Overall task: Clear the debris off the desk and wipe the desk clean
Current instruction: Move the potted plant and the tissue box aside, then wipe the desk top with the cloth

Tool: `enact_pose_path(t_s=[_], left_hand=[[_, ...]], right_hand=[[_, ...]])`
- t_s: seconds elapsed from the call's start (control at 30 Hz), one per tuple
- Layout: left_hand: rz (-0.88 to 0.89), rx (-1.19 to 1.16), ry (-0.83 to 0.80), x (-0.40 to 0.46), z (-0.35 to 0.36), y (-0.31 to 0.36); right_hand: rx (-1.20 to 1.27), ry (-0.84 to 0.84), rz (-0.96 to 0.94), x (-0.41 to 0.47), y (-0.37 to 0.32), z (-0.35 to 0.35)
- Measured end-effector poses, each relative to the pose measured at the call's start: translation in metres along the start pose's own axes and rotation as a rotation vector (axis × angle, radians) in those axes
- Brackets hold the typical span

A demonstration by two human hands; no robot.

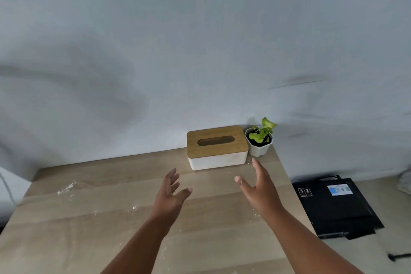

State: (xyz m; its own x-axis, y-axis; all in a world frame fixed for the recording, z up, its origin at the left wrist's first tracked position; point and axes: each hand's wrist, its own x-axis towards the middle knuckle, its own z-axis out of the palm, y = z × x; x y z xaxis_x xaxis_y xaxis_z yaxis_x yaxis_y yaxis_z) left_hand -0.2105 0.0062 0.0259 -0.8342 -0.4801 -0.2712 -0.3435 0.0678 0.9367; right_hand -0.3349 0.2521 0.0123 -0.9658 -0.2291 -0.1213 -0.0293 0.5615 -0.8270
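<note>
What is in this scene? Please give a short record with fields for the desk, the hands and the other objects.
desk: wooden desk, small white debris scattered on it
left hand: open, above the desk, holding nothing
right hand: open, holding nothing
tissue box: at the back edge, wooden lid
potted plant: right of the box
</note>
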Motion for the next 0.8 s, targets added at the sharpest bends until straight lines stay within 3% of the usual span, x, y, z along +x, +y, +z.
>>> enact_pose_path(t_s=[0.27,0.7,0.8], left_hand=[[0.05,0.043,0.0,-0.082,-0.009,-0.041],[0.021,0.328,-0.049,-0.223,0.015,-0.138],[0.069,0.43,-0.07,-0.242,0.026,-0.148]], right_hand=[[-0.104,-0.015,-0.033,-0.095,0.037,-0.013],[-0.427,-0.114,0.041,-0.258,0.127,-0.053],[-0.513,-0.145,-0.048,-0.279,0.143,-0.059]])
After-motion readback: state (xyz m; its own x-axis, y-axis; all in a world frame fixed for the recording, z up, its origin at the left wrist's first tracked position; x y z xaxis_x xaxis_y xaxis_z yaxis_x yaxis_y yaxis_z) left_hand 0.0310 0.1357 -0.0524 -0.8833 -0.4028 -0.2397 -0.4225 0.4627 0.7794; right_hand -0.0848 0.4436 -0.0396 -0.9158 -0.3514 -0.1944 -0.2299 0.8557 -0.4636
